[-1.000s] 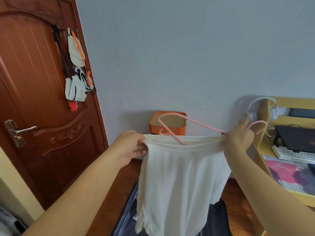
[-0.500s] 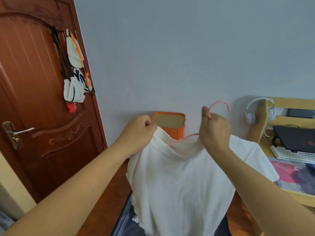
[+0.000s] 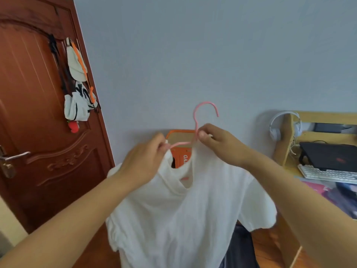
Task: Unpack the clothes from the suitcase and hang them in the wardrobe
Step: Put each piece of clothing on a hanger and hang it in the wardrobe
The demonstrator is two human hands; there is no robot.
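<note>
Since half a second ago the hook of the pink hanger (image 3: 204, 111) stands clear above the neckline, and the white shirt (image 3: 183, 215) has slid further down, both short sleeves now spread out to the sides. Left hand (image 3: 144, 164) pinches the collar's left edge, fingers curled round the cloth where a thin pink arm of the hanger comes out. Right hand (image 3: 220, 144) pinches the hanger's neck together with the collar's right side, thumb forward. Held up in the air between the two hands, in front of the grey wall (image 3: 193, 55), the shirt hangs loose: soft, slightly crinkled fabric, its neck opening sagging in a fold. The hanger is slim, smooth, coated wire with a round hook.

Behind the neck opening an orange box (image 3: 180, 157) sits against the wall. Left of it stands a carved, glossy reddish wooden door (image 3: 34, 132) with a metal handle (image 3: 15, 156), white caps (image 3: 77, 84) hanging on it. On the right, a pale wooden tabletop (image 3: 291, 167) carries a white keyboard (image 3: 328, 174) and a black laptop (image 3: 332, 155); white headphones (image 3: 284, 122) hang on the shelf post.
</note>
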